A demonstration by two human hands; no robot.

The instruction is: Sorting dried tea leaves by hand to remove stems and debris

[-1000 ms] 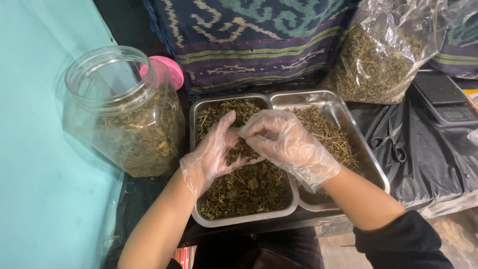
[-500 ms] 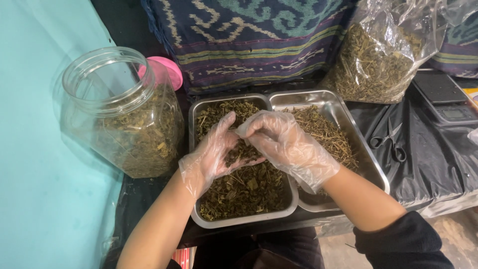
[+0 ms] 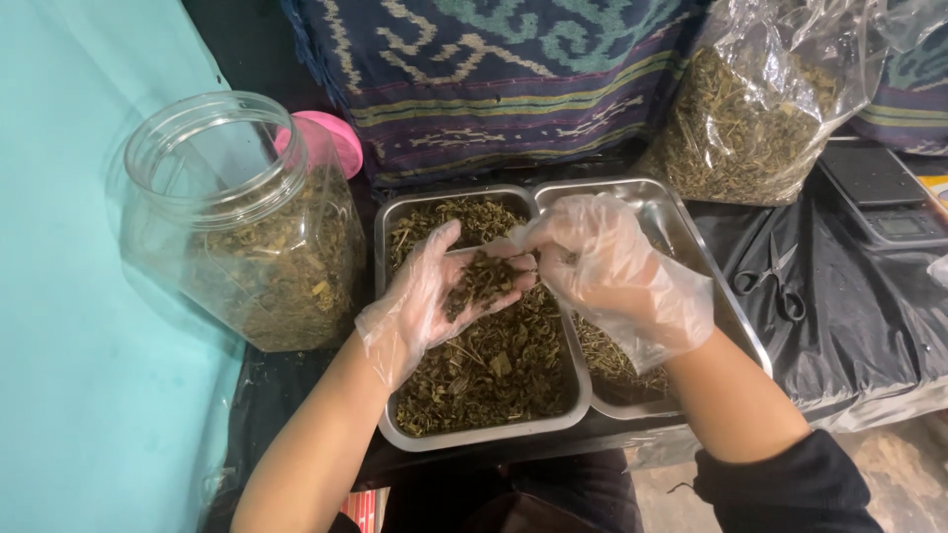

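Both hands wear thin clear plastic gloves and hover over two steel trays of dried green leaves. My left hand (image 3: pixel 434 296) is cupped palm up above the left tray (image 3: pixel 474 434), holding a small heap of dried leaves (image 3: pixel 481 281). My right hand (image 3: pixel 617 271) reaches in from the right, its fingertips pinched at that heap near the left fingertips. It hides much of the right tray (image 3: pixel 681 222), which also holds leaves.
A big clear plastic jar (image 3: pixel 247 227), partly filled with dried leaves, stands open at the left, a pink lid (image 3: pixel 331 138) behind it. A clear bag of leaves (image 3: pixel 760 109) leans at the back right. Scissors (image 3: pixel 775 286) and a black scale (image 3: pixel 884 192) lie on black plastic at right.
The hands stay over the left tray with only small finger movements; the heap of leaves in the left palm shows more clearly now.
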